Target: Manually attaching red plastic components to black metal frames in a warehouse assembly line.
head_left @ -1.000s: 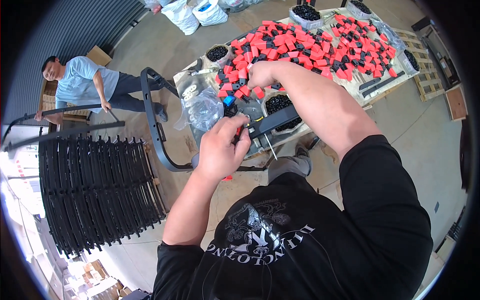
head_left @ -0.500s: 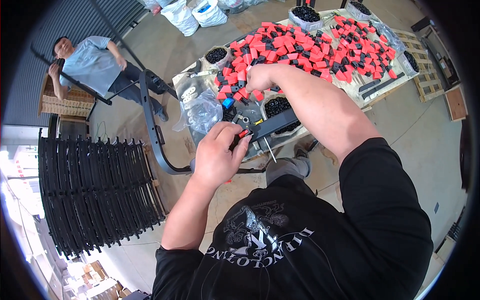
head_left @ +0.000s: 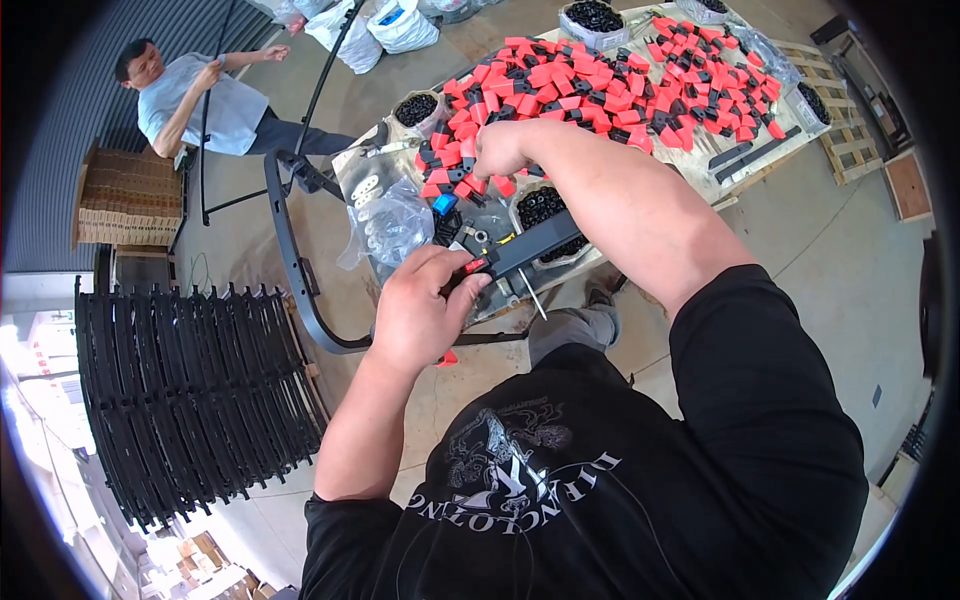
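My left hand is closed, thumb and fingers pinching a small red-and-black piece at the near-left end of a black rectangular bar. Part of that piece is hidden by the fingers. My right hand reaches across to the near-left edge of a heap of red and black plastic pieces. Its fingers are curled down among them, and what they grip is hidden. Beside the bar lie a metal ring, a blue piece and a thin white rod. A tub of black parts stands behind the bar.
A clear plastic bag lies on the table's left end. More tubs of black parts stand around the heap. A curved black frame rises left of the table. A person handles black tubes beyond it. Stacked black frames fill the left.
The view has shifted slightly. Both my hands keep nearly the same places at the bar and the heap. The other person has stretched out an arm and moved the black tubes.
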`<action>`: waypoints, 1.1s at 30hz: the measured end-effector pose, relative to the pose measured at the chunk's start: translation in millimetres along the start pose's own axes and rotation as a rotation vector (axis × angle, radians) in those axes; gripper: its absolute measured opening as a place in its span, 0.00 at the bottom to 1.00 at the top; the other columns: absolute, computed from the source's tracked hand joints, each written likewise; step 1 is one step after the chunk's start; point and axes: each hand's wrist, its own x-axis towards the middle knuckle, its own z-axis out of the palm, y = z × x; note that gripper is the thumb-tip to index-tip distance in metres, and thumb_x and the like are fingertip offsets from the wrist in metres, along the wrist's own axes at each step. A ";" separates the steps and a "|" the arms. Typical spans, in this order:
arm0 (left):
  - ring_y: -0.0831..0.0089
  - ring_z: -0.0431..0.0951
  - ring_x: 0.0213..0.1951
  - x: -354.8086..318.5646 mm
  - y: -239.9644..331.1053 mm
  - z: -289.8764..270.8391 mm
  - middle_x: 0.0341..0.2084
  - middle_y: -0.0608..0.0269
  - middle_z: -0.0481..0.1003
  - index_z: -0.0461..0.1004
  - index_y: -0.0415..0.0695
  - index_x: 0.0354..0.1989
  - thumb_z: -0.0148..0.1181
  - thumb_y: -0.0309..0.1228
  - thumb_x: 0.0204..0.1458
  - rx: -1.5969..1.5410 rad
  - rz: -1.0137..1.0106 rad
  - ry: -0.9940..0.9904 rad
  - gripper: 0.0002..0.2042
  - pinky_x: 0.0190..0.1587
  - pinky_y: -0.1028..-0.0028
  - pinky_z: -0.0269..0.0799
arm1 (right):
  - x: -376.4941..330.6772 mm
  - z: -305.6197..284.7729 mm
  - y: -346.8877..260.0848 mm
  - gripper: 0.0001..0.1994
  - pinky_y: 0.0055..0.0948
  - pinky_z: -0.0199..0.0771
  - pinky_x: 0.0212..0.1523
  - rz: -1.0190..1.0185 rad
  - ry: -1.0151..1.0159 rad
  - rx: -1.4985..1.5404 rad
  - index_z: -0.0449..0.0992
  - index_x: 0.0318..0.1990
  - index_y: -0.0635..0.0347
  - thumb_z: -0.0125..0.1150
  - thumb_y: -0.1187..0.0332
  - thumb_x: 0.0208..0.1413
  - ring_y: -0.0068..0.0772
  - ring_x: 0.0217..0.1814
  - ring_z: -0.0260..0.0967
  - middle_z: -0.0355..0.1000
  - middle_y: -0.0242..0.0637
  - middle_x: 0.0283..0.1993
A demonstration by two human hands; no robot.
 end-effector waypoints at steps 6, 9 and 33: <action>0.58 0.80 0.34 -3.8 3.2 -1.6 0.40 0.53 0.78 0.79 0.39 0.43 0.75 0.29 0.46 -0.007 0.045 0.135 0.16 0.39 0.65 0.78 | 2.5 1.9 2.4 0.19 0.41 0.75 0.34 0.009 0.010 -0.006 0.81 0.43 0.64 0.67 0.56 0.54 0.39 0.33 0.76 0.80 0.44 0.35; 0.60 0.81 0.35 -6.2 -14.6 7.6 0.39 0.54 0.80 0.80 0.40 0.41 0.75 0.25 0.44 0.060 0.398 0.288 0.15 0.40 0.67 0.79 | 0.0 0.6 -0.6 0.19 0.41 0.75 0.35 0.007 0.026 0.026 0.81 0.42 0.65 0.67 0.56 0.54 0.39 0.33 0.76 0.80 0.44 0.36; 0.60 0.82 0.37 70.6 34.7 0.9 0.34 0.51 0.80 0.78 0.38 0.40 0.68 0.34 0.49 -0.189 0.221 -0.083 0.14 0.43 0.65 0.77 | -1.3 -5.6 -4.5 0.21 0.38 0.76 0.50 -0.053 0.002 -0.012 0.81 0.47 0.64 0.66 0.57 0.51 0.41 0.45 0.79 0.81 0.47 0.44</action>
